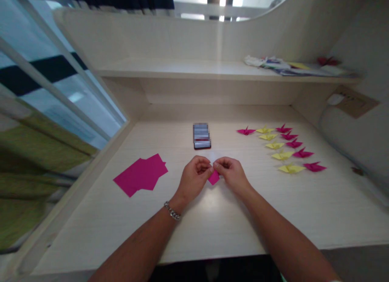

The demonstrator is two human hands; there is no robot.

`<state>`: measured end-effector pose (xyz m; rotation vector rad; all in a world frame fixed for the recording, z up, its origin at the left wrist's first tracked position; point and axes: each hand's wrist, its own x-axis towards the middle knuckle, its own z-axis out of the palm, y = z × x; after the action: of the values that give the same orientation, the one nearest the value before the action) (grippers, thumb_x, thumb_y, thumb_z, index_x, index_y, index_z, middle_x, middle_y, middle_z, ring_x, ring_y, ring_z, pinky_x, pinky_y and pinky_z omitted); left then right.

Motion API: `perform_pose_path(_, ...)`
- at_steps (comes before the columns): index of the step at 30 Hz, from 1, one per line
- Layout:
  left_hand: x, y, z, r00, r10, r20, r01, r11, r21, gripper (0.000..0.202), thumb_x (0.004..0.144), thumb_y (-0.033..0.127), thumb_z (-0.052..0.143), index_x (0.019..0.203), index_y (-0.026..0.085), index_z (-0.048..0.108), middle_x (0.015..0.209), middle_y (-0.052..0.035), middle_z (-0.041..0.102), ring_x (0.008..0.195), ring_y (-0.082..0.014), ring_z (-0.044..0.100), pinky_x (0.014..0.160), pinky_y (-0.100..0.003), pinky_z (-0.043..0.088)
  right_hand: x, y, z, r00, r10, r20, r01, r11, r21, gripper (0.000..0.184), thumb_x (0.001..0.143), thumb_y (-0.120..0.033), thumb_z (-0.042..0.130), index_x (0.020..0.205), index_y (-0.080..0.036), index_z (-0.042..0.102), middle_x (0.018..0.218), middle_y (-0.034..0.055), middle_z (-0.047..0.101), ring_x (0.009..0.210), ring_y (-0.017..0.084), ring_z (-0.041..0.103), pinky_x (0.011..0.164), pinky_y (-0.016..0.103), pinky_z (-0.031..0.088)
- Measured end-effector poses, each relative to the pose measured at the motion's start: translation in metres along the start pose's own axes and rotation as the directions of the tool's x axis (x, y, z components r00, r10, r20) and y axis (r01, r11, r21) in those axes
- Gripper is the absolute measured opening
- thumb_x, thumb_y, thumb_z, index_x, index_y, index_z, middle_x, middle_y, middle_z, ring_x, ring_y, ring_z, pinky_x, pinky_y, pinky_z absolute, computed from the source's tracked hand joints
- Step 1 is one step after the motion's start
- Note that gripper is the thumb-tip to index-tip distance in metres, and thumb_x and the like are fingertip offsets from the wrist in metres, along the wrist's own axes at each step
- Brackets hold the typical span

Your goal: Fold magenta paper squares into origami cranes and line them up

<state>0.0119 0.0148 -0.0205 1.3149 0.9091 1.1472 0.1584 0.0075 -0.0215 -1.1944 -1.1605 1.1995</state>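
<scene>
Both hands meet at the middle of the desk over a small folded piece of pink paper (214, 178). My left hand (196, 174) pinches its left upper edge between thumb and fingers. On the other side, my right hand (232, 172) is closed on the right upper edge. The fingers cover the top of the paper, so its full shape is hidden. To the left lies a loose stack of pink paper sheets (141, 176). Off to the right, folded pink cranes (315, 167) and yellow cranes (291, 169) stand in rows.
A phone (201, 136) lies just beyond the hands on the pale desk (121, 229). Papers (285, 66) and a dark red folded piece (328, 61) rest on the shelf (182, 68). A plug (335, 99) with a cable is in the right wall; bed rails border the left.
</scene>
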Motion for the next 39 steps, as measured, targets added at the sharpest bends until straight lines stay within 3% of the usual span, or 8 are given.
perform_pose_path(5,-0.001,-0.003,0.001,0.993,-0.060,0.097,0.059,0.998,0.007,0.024,0.070,0.017,0.071,0.088,0.016,0.055,0.080,-0.0021,0.065,0.072,-0.0128,0.063,0.067,-0.025,0.051,-0.002,-0.002,-0.001,0.994,-0.055,-0.090,0.041,0.987,-0.155,0.018,0.074,-0.034,0.062,0.070,-0.016,0.063,0.063,0.0015,0.061,0.058,0.014,0.054,0.055,0.026,0.043)
perform_pose_path(8,-0.001,-0.004,0.001,0.995,-0.069,0.072,0.071,0.997,-0.022,0.027,0.069,0.018,0.073,0.089,0.016,0.054,0.076,-0.0016,0.066,0.070,-0.0132,0.064,0.065,-0.025,0.050,-0.002,-0.004,0.000,0.990,-0.084,-0.114,0.068,0.989,-0.131,0.018,0.073,-0.034,0.064,0.074,-0.016,0.063,0.065,0.0019,0.062,0.059,0.014,0.055,0.056,0.026,0.043)
perform_pose_path(13,0.003,0.000,-0.004,0.996,-0.089,-0.031,0.087,0.995,-0.055,0.037,0.063,0.020,0.077,0.090,0.017,0.053,0.071,-0.0013,0.068,0.065,-0.0142,0.065,0.061,-0.024,0.049,0.000,0.001,0.001,0.997,0.047,0.069,-0.050,0.998,0.033,0.027,0.072,-0.041,0.066,0.080,-0.016,0.060,0.066,0.0013,0.062,0.057,0.013,0.055,0.056,0.026,0.045)
perform_pose_path(16,0.005,0.002,-0.005,0.992,-0.102,-0.075,0.097,0.993,-0.071,0.040,0.060,0.022,0.079,0.092,0.016,0.056,0.071,-0.0023,0.069,0.064,-0.0149,0.065,0.062,-0.026,0.050,0.001,0.005,0.000,0.995,0.060,0.086,-0.055,0.997,-0.052,0.027,0.073,-0.042,0.065,0.072,-0.016,0.058,0.059,-0.0001,0.059,0.052,0.012,0.052,0.052,0.025,0.042)
perform_pose_path(20,0.006,0.001,-0.004,0.990,-0.136,-0.034,0.133,0.988,-0.081,0.032,0.066,0.029,0.075,0.092,0.013,0.065,0.073,-0.0052,0.070,0.064,-0.0154,0.063,0.062,-0.028,0.049,-0.003,0.000,0.000,0.999,-0.015,0.045,0.024,0.980,-0.200,0.022,0.076,-0.037,0.063,0.070,-0.017,0.059,0.059,-0.0009,0.057,0.054,0.012,0.049,0.051,0.024,0.037)
perform_pose_path(24,0.007,-0.002,-0.007,0.995,-0.095,-0.041,0.097,0.994,0.055,0.020,0.071,0.033,0.071,0.076,0.013,0.069,0.071,-0.0047,0.069,0.063,-0.0146,0.060,0.060,-0.026,0.047,-0.006,-0.003,0.002,0.998,-0.010,0.066,0.024,0.978,-0.207,0.019,0.075,-0.035,0.063,0.072,-0.017,0.060,0.060,-0.0014,0.057,0.054,0.011,0.048,0.051,0.023,0.036)
perform_pose_path(30,0.008,0.001,-0.009,0.996,-0.033,-0.085,0.043,0.992,0.119,0.019,0.072,0.033,0.069,0.071,0.015,0.068,0.065,-0.0022,0.067,0.059,-0.0141,0.057,0.058,-0.025,0.045,-0.006,0.006,0.007,0.967,0.133,0.219,-0.101,0.983,-0.151,0.019,0.073,-0.033,0.065,0.068,-0.016,0.060,0.054,-0.0014,0.057,0.049,0.011,0.050,0.049,0.023,0.038)
perform_pose_path(39,0.006,0.006,-0.010,0.992,0.041,-0.117,-0.014,0.975,0.221,0.023,0.077,0.036,0.065,0.068,0.015,0.067,0.062,-0.0003,0.064,0.057,-0.0127,0.054,0.056,-0.024,0.041,-0.008,0.003,0.009,0.971,0.138,0.193,-0.124,0.989,-0.079,0.027,0.072,-0.042,0.067,0.067,-0.016,0.060,0.054,-0.0004,0.060,0.047,0.011,0.052,0.047,0.023,0.040)
